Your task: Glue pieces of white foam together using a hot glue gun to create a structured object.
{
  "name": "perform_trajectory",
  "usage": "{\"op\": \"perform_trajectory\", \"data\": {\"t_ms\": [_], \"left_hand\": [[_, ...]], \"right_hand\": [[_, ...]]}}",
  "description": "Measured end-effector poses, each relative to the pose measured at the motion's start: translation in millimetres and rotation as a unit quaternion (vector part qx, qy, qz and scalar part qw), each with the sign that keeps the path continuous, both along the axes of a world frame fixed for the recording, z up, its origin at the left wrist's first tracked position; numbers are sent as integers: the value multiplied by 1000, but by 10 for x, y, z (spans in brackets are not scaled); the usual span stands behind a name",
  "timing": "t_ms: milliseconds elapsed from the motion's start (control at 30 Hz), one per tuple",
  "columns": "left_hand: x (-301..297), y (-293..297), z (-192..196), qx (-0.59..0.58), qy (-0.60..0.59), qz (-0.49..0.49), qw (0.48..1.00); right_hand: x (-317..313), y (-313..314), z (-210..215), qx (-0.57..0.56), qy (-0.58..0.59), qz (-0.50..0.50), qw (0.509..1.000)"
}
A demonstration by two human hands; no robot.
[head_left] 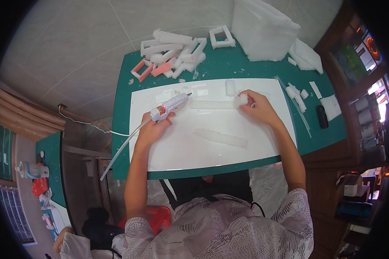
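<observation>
The left hand [153, 127] grips a white glue gun [170, 106], nozzle aimed at a foam strip [212, 104] whose end the right hand [257, 108] pinches, steadying it on the white board [181, 151].

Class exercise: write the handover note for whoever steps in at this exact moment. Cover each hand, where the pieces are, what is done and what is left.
Left hand: holds white glue gun, nozzle near the left end of a foam strip.
Right hand: pins that strip's right end on the white board.
Second foam strip lies loose lower down.
Done: foam frames piled at the green mat's far edge.
Left: both strips not visibly joined.
</observation>
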State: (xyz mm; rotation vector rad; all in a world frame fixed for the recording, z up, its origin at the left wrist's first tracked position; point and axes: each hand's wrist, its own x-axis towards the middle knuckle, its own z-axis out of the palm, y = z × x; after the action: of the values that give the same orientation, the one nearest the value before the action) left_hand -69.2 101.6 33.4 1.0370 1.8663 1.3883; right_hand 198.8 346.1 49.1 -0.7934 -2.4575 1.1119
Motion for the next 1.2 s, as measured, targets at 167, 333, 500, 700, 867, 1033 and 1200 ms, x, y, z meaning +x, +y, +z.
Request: {"op": "perform_trajectory", "data": {"t_ms": [167, 333, 500, 700, 867, 1033, 1200], "left_hand": [[-44, -26, -34, 2, 5, 4, 1000], [-30, -29, -3, -17, 7, 4, 1000], [-36, -12, -10, -42, 28, -1, 999], [-113, -103, -125, -25, 46, 14, 999], [-100, -79, -61, -65, 60, 5, 996], [-117, -93, -136, -51, 50, 19, 997], [-52, -49, -57, -59, 71, 31, 995]], "right_hand": [[-152, 51, 51, 2, -23, 35, 999], [-139, 143, 40, 18, -60, 62, 996], [-97, 142, 21, -15, -34, 61, 997], [-139, 86, 24, -16, -18, 56, 998], [-89, 71, 37, -17, -25, 41, 999], [-95, 73, 22, -26, -14, 50, 998], [-81, 79, 14, -21, -8, 56, 998]]}}
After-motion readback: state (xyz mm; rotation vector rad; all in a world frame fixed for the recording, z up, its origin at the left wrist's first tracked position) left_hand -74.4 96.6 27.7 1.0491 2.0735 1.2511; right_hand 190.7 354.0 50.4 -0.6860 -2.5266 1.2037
